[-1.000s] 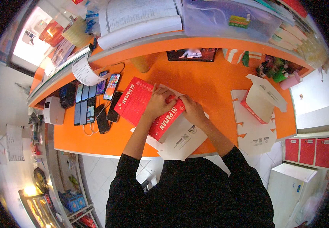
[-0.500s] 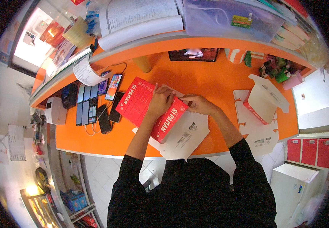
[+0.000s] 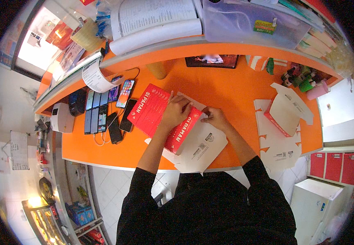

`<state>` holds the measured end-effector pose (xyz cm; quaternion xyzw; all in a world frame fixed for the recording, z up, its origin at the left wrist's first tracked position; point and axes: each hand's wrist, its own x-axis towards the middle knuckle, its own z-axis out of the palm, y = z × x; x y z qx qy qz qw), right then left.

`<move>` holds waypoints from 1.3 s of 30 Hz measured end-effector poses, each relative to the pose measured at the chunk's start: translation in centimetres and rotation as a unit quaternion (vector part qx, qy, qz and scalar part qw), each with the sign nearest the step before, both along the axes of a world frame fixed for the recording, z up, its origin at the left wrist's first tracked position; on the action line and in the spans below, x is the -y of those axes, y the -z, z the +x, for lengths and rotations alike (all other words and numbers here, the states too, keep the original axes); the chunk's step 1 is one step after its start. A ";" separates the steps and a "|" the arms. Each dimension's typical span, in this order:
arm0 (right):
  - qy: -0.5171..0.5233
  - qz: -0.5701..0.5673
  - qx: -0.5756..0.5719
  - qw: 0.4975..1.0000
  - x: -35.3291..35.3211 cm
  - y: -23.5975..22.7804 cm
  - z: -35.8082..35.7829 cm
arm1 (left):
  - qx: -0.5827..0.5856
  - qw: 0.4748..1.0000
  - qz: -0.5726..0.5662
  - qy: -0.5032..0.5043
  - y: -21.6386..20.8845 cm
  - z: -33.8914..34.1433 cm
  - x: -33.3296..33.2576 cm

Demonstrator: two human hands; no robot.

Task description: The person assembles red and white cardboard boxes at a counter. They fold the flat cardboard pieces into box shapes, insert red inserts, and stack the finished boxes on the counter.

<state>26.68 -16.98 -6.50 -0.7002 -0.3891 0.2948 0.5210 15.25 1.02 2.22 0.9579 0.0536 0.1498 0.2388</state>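
A red cardboard box [image 3: 149,109] with white lettering, partly folded, lies at an angle near the counter's front edge. Its white flap [image 3: 203,152] spreads out toward me on the right. My left hand [image 3: 178,109] rests across the red top, fingers bent over the far edge and pressing on it. At the box's right corner, my right hand [image 3: 215,118] has its thumb and fingers pinched together on the cardboard edge. The fingers hide exactly which flap is held there.
On the right, another part-folded box [image 3: 281,115] sits on flat white box blanks [image 3: 277,152]. Several phones [image 3: 96,112] with cables and a white printer [image 3: 61,117] stand at the left. A screen [image 3: 211,61] sits under the orange shelf [image 3: 267,50], beyond the hands.
My right hand has shifted slightly toward me along the box's right corner. The left hand's fingers have slid a little over the box top. The whole view has moved slightly.
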 end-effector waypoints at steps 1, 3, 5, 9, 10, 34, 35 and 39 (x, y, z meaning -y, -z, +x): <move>0.004 0.001 0.011 1.000 -0.1 0.3 0.1 | 0.002 1.000 -0.001 0.002 0.0 0.0 0.0; 0.024 -0.035 0.015 0.999 -0.1 0.8 0.2 | 0.011 1.000 -0.004 0.006 0.1 0.1 0.0; 0.004 -0.004 -0.026 1.000 0.1 1.0 0.1 | 0.017 1.000 -0.004 0.007 0.3 0.2 -0.1; -0.050 -0.089 0.093 0.990 0.7 1.2 0.6 | 0.037 0.999 0.006 -0.009 0.8 0.3 0.0; -0.055 -0.093 0.051 0.993 0.8 1.3 0.7 | 0.043 0.999 0.010 -0.011 0.9 0.3 0.0; -0.070 0.028 0.054 0.996 0.2 1.7 -0.6 | 0.235 0.943 -0.057 -0.228 0.0 -11.5 3.4; -0.106 0.010 0.113 0.988 0.7 1.2 -0.1 | 0.258 0.930 -0.047 -0.259 0.8 -14.4 4.4; -0.194 0.069 0.189 0.960 1.1 -0.4 1.0 | 0.081 0.960 -0.055 -0.264 5.9 -20.0 6.6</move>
